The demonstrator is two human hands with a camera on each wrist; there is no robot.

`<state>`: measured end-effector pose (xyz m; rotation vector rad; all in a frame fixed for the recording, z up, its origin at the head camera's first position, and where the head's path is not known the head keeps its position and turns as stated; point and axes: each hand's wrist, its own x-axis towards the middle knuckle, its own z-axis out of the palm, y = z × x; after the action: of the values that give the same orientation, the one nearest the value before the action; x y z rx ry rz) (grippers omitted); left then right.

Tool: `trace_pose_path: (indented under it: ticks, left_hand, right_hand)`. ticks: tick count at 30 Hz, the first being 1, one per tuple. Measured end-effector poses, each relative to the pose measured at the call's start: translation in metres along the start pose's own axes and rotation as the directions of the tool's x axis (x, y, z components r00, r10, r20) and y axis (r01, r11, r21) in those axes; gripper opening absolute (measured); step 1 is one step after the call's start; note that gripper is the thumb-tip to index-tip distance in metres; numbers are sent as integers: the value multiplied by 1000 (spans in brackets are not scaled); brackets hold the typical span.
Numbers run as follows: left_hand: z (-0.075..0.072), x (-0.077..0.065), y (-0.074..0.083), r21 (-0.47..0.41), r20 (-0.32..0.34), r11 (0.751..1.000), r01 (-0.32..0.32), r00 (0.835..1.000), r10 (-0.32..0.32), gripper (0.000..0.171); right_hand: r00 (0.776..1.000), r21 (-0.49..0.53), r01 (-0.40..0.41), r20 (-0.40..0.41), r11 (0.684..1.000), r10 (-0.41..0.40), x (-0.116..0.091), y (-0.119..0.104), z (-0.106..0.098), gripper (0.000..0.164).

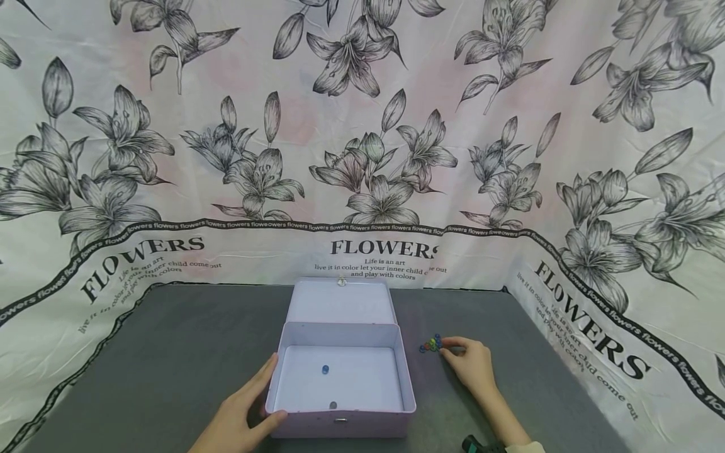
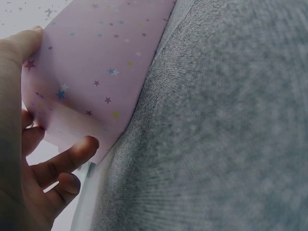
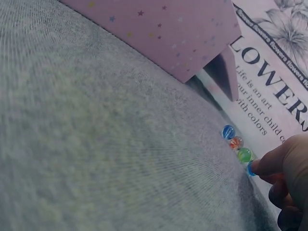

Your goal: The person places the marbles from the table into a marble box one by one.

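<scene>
At the box's left front corner: left hand (image 1: 240, 412) cups the wall, thumb across the front face, fingers spread along the side; a loose bracing hold, likely to keep the box from sliding.
Left hand, wrist view: fingers (image 2: 67, 159) lie partly curled against the star-printed pink wall (image 2: 91, 72).
Right of the box: right hand (image 1: 472, 365) rests on the cloth, fingertips at a small cluster of marbles (image 1: 432, 343); one finger (image 3: 274, 163) touches a blue marble (image 3: 250, 169). Whether the thumb pinches it from behind, cannot tell.
Marbles: a short row just off the box's right wall, blue, orange-streaked, green, then the touched one; kept close, so the reach is short.
Box (image 1: 342, 393): open, lid (image 1: 340, 302) folded back flat behind, interior exposed.
Inside the box: one blue marble (image 1: 325, 369) near centre; a dark one (image 1: 333, 406) by the front wall.
Under the box: grey cloth (image 1: 187, 352).
Behind the box: flower-printed backdrop (image 1: 362, 126).
</scene>
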<state>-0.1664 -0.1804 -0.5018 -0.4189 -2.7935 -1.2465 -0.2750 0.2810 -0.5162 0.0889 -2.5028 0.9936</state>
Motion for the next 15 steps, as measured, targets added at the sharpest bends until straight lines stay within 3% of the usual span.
trace_pose_path:
  ticks: [5,12,15]
  left_hand:
    - [0,-1,1,-3,-9,1000,-4,1000,4,94]
    - [2,-1,-2,77,-91,993,-89,991,96,90]
    - [1,-2,-1,66,-81,995,-78,993,84,90]
  right_hand:
    - [1000,-12,-9,-7,1000,9,-1,4,2,13]
    - [1000,-20,-26,-5,999,26,0,9,5,12]
    - [1000,-16,-28,-11,999,27,-2,10,5,13]
